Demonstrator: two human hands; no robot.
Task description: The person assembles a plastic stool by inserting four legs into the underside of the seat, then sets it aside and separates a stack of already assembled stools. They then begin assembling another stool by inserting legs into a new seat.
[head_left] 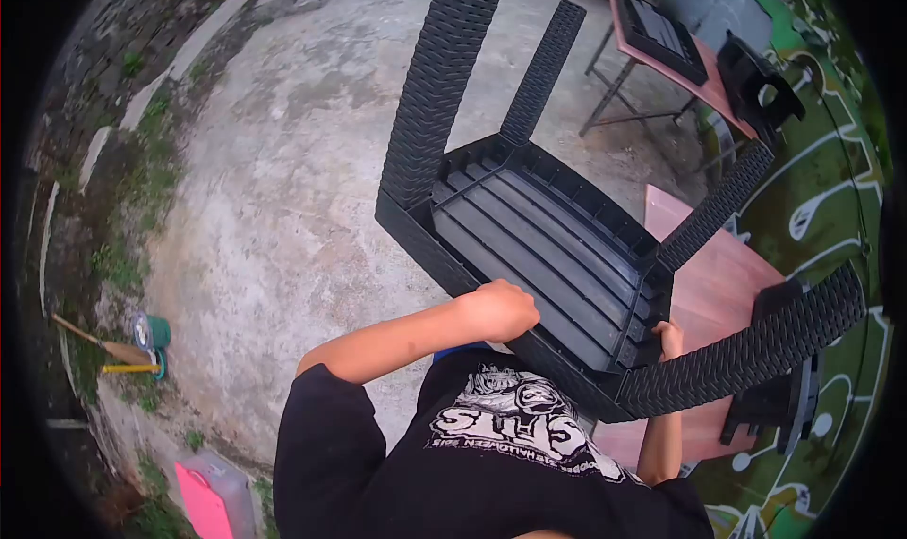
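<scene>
Left hand [499, 310]: fingers curled shut over the near edge of the black plastic stool [539, 246], knuckles uppermost, forearm running back to the black T-shirt [491, 454]. Right hand [669, 336]: fingers wrapped round the stool's frame at the near right corner, beside the root of one leg; only part of the hand shows, but the grip reads as closed.

The stool is inverted and held in the air in front of the person's chest, tilted, its ribbed underside facing the camera. Four woven-pattern legs point up and outward: two toward the top of the view, two to the right. It touches nothing but the two hands.

Just beyond and below the stool on the right is a reddish-brown counter [718, 284]. A black object [779, 402], partly hidden behind the nearest leg, sits at its edge; what it is cannot be told. Further back, a second counter [704, 81] on metal legs carries a black slatted piece and another black part.

The ground is bare concrete [283, 189] with a painted green surface [831, 208] to the right. Well apart on the left lie a broom [99, 345], a green container [156, 331] and a pink container [203, 501].

Judged progress: the stool is lifted and in carry, not yet set down on any surface; placing it remains.
</scene>
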